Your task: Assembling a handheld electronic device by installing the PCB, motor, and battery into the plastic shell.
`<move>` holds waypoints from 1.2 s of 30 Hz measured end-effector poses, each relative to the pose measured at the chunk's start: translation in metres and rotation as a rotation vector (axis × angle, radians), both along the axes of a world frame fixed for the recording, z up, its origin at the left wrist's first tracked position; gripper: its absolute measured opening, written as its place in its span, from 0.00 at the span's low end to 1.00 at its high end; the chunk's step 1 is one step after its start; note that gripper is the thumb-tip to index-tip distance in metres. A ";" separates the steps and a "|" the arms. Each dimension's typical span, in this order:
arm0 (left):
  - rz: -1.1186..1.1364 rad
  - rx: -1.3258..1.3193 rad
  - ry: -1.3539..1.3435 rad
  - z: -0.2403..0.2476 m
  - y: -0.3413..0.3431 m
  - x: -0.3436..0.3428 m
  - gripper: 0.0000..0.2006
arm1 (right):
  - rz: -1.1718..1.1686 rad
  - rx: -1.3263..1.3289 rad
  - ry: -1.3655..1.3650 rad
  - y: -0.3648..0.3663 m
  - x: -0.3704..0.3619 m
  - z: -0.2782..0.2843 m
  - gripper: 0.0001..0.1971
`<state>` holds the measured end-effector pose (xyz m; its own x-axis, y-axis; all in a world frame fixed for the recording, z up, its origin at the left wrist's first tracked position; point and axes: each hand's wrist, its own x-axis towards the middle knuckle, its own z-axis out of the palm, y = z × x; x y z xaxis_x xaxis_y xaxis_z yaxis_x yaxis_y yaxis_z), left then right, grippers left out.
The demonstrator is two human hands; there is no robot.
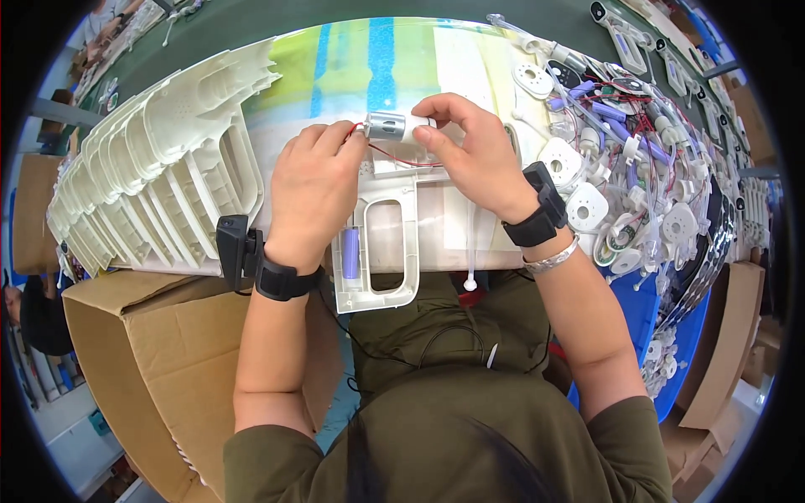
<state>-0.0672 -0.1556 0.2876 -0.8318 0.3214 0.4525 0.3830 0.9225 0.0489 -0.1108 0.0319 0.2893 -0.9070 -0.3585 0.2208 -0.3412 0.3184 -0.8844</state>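
A small silver motor (387,126) with a white end piece is held sideways over the table, between my two hands. My right hand (482,159) pinches the white end with thumb and fingers. At the other end, the closed fingertips of my left hand (317,180) grip the motor where a red wire (356,127) comes out. Below my hands lies a white plastic handle shell (410,239) with a long opening, its lower end jutting past the table's near edge. A purple battery cell (350,253) sits in its left side. My left hand partly hides the shell's upper part.
White plastic shells (159,163) stand in a row at the left. A heap of motors, purple cells, wires and round white parts (587,205) covers the right side. An open cardboard box (193,360) stands at lower left, a blue bin (633,306) at lower right.
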 end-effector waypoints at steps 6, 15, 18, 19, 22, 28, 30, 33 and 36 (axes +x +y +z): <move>0.012 -0.033 -0.043 0.003 0.000 -0.002 0.07 | -0.005 0.013 0.032 -0.001 0.001 0.000 0.13; -0.153 0.153 -0.242 0.012 -0.010 0.007 0.05 | 0.004 0.087 0.107 0.000 0.004 -0.002 0.11; -0.126 0.060 -0.219 0.012 -0.007 0.008 0.05 | 0.069 0.235 0.315 0.001 0.004 -0.009 0.10; -0.105 0.043 -0.218 0.013 -0.006 0.009 0.05 | 0.073 0.241 0.373 0.000 0.003 -0.010 0.09; -0.038 0.414 -0.194 0.017 -0.003 0.014 0.08 | -0.008 0.141 0.454 0.005 0.008 -0.001 0.08; -0.114 0.012 -0.099 0.019 0.026 -0.002 0.24 | 0.047 0.473 0.490 0.022 0.038 -0.007 0.05; -0.189 0.053 -0.304 0.018 0.027 -0.012 0.26 | 0.023 0.403 0.590 0.021 0.042 -0.019 0.07; -0.243 0.075 -0.358 0.022 0.025 -0.019 0.26 | 0.021 0.387 0.577 0.025 0.042 -0.022 0.07; -0.273 0.097 -0.401 0.026 0.024 -0.021 0.26 | 0.003 0.369 0.573 0.025 0.041 -0.023 0.07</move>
